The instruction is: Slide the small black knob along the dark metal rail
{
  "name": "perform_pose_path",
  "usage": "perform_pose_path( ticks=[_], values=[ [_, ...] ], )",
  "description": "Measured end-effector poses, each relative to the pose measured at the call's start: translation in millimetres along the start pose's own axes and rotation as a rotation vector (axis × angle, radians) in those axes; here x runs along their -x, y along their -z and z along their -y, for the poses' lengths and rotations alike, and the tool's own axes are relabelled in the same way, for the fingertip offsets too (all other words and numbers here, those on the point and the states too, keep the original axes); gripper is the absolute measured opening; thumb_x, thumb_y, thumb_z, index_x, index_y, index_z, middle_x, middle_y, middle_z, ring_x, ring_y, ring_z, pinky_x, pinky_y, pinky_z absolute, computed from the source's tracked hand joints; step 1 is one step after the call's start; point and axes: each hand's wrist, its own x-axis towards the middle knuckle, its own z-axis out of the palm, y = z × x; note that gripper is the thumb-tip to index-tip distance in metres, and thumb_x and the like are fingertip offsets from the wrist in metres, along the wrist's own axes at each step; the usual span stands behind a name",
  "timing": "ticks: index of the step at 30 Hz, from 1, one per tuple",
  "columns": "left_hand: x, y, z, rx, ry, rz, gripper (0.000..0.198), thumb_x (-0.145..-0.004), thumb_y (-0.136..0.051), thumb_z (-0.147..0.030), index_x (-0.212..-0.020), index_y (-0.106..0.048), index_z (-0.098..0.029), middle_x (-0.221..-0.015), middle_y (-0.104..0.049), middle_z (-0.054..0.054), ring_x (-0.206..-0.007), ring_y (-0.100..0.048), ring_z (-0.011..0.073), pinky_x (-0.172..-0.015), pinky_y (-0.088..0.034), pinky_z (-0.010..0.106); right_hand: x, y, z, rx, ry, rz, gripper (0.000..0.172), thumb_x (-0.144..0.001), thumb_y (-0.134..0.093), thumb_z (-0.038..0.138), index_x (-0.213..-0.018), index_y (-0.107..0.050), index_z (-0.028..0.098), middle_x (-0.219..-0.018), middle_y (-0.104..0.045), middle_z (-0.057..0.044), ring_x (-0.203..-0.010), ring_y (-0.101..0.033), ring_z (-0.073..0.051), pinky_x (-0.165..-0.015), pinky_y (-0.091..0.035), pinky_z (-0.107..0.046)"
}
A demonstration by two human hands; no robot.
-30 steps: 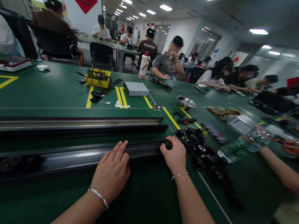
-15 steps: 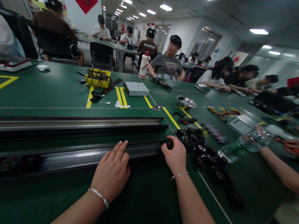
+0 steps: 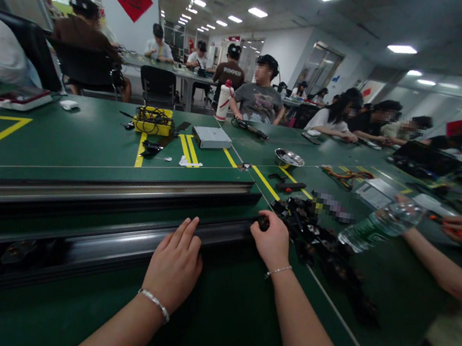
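My left hand (image 3: 175, 265) lies flat on the green table (image 3: 229, 319), fingers stretched toward the metal rail (image 3: 115, 242) and touching its edge. It holds nothing. My right hand (image 3: 272, 241) is curled at the end of the same rail, and a small dark round part (image 3: 264, 223) shows at its fingertips. Just right of that hand lies a pile of small black parts (image 3: 316, 242) spread across the table.
A tilted clear water bottle (image 3: 383, 223) is by a neighbour's arm (image 3: 439, 270) at right. Across the rail sit a yellow box with cables (image 3: 152, 120), a grey box (image 3: 211, 137) and a metal bowl (image 3: 288, 159). Several people sit at the far tables.
Both hands stay where they were. The view has shifted very slightly; a person across the table lowered a hand from the face.
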Motion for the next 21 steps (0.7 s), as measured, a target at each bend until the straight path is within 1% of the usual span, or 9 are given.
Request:
perform_pose_path(
  ticks=[10, 21],
  values=[
    [0.2, -1.0, -0.4, 0.003, 0.001, -0.006, 0.017, -0.079, -0.043, -0.019, -0.088, -0.056, -0.018, -0.136, -0.041, 0.01, -0.126, -0.034, 0.0236, -0.096, -0.038, 0.039, 1.0, 1.3, 3.1, -0.001, -0.015, 0.011, 0.028, -0.067, -0.049, 0.025, -0.093, -0.058, 0.018, -0.089, -0.063, -0.004, -0.084, -0.056, -0.02, -0.083, -0.04, -0.034],
    [-0.8, -1.5, -0.3, 0.02, 0.007, 0.008, 0.019, -0.078, -0.043, -0.018, -0.091, -0.057, -0.016, -0.136, -0.04, 0.01, -0.126, -0.034, 0.0239, -0.095, -0.038, 0.04, -0.5, 3.2, 1.9, -0.011, -0.011, 0.033, 0.025, -0.067, -0.048, 0.024, -0.089, -0.058, 0.019, -0.082, -0.062, -0.003, -0.079, -0.056, -0.019, -0.077, -0.042, -0.033]
  ],
)
